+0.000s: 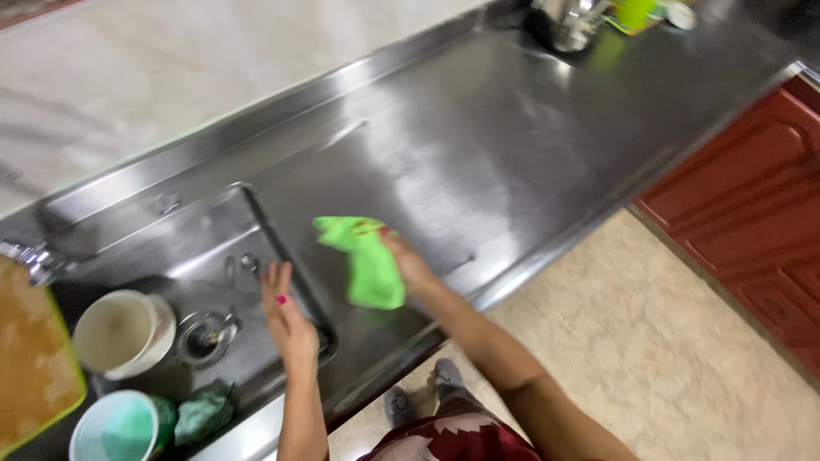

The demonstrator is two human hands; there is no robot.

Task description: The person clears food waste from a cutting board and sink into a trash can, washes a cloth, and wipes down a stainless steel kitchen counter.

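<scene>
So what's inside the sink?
In the sink: a white cup, a pale green bowl, a crumpled dark green cloth and the drain. What lies beneath the cup, bowl and cloth is covered.

Cloth [369,260] in right hand [408,265], on the counter [478,145] just right of the sink [213,248]. Left hand [286,312] over the sink's right rim; left of its fingers lie the drain [203,335], a cup [120,333], a bowl [115,427]. Pot [568,21] well beyond the right fingers.

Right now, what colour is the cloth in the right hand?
Bright green cloth, seen in the head view.
</scene>
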